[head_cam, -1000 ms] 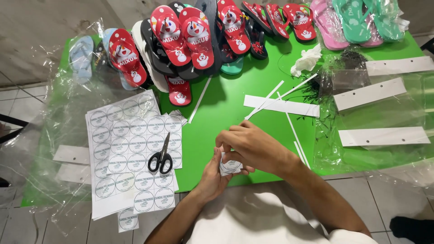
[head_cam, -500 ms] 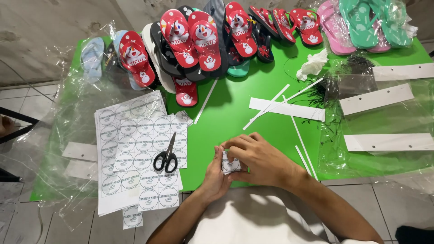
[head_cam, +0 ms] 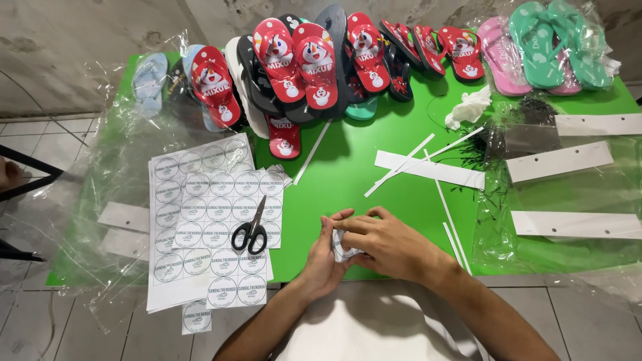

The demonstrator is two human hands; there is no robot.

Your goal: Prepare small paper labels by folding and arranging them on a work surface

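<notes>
Both my hands meet at the front edge of the green table (head_cam: 354, 167), over a small stack of round paper stickers (head_cam: 342, 246). My left hand (head_cam: 328, 257) cups the stack from below. My right hand (head_cam: 384, 241) lies across it with the fingers pinching its top. Left of them, black-handled scissors (head_cam: 251, 230) rest on sheets of round stickers (head_cam: 200, 220).
Red, black, pink and teal flip-flops (head_cam: 314, 57) are piled along the table's far edge. White paper strips (head_cam: 428, 168) lie in the middle, with a crumpled tissue (head_cam: 468, 107) behind. Clear plastic bags with white card headers (head_cam: 558, 160) cover the right side; more plastic (head_cam: 120, 220) hangs off the left.
The view has shifted so the table appears further right and up. My hands stay together on the sticker stack, fingers working slightly.
</notes>
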